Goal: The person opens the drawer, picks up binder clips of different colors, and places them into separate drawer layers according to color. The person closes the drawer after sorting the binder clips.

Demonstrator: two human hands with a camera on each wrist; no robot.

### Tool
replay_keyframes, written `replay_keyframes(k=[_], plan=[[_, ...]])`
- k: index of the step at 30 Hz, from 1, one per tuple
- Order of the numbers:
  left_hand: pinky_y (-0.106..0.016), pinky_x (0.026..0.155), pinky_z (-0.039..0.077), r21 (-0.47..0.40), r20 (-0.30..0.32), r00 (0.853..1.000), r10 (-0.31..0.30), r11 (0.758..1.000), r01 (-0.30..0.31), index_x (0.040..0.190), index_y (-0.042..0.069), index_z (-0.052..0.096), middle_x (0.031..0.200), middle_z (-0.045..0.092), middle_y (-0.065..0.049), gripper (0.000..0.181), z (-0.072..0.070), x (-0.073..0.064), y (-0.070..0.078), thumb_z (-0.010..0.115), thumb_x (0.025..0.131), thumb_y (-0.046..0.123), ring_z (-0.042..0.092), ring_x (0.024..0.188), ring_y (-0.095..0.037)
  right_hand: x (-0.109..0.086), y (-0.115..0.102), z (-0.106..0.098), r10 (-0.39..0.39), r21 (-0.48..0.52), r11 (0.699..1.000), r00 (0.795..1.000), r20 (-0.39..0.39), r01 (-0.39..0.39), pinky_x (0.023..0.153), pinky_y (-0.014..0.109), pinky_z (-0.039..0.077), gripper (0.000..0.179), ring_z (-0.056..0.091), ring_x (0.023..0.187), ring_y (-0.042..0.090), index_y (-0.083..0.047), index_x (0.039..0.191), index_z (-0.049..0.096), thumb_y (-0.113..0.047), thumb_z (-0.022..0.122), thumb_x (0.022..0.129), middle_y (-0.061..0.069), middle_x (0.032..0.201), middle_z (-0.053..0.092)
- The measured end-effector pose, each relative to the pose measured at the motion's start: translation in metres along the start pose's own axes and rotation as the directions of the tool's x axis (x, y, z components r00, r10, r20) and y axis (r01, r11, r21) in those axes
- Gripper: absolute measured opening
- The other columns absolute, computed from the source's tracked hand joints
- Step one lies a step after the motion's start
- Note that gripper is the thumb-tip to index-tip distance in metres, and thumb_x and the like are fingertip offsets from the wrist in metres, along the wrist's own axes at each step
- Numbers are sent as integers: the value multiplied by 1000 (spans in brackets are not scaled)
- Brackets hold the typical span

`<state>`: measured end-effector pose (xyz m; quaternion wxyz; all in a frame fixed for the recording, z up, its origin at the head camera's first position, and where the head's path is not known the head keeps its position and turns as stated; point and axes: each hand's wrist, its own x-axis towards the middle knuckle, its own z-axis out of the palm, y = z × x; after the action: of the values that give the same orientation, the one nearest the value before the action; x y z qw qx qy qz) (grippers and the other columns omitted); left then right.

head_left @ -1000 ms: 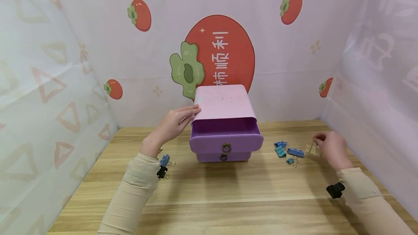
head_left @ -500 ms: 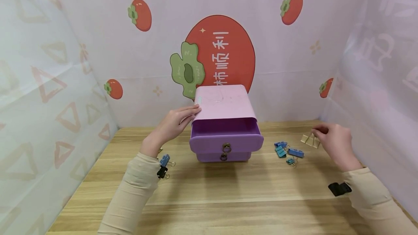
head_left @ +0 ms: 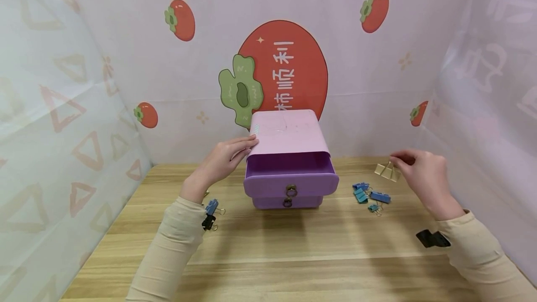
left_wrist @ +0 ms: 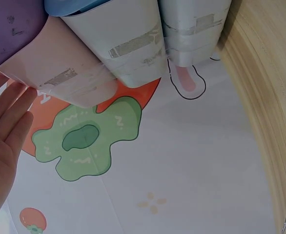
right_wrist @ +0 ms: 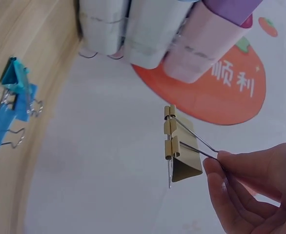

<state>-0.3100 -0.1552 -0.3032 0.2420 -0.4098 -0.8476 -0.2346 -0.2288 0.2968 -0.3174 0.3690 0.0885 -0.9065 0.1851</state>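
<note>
A drawer unit with a pink top (head_left: 289, 129) stands mid-table, its upper purple drawer (head_left: 268, 185) pulled out and nothing visible inside. My left hand (head_left: 222, 160) rests with straight fingers on the unit's upper left edge; the left wrist view shows those fingers (left_wrist: 13, 109) touching the pink casing (left_wrist: 65, 73). To the right of the unit, my right hand (head_left: 425, 178) pinches a gold binder clip (head_left: 388, 171) by one wire handle, above the table. In the right wrist view the clip (right_wrist: 184, 151) hangs from thumb and forefinger, its jaws together.
Several blue and teal binder clips (head_left: 379, 196) lie on the table right of the unit. Near the left forearm lie a blue clip (head_left: 211, 206) and a black clip (head_left: 208, 222), partly hidden by the sleeve. A printed cloth backdrop (head_left: 361, 106) encloses the back and sides.
My right hand has lifted the gold binder clip off the right side of the table and moved it up and leftward. My left hand has stayed on the drawer unit.
</note>
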Motion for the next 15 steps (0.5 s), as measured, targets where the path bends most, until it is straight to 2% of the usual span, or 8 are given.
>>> replay_keyframes(k=[15], plan=[[-36, 101, 46, -6, -2, 1000, 4, 1000, -4, 126, 11, 63, 131, 60, -7, 31, 0, 0, -1, 57, 95, 12, 56, 122, -22, 17, -44, -12, -96, 32, 995, 993, -63, 98, 51, 9, 33, 10, 64, 58, 20, -8, 86, 76, -16, 75, 82, 6, 72, 72]])
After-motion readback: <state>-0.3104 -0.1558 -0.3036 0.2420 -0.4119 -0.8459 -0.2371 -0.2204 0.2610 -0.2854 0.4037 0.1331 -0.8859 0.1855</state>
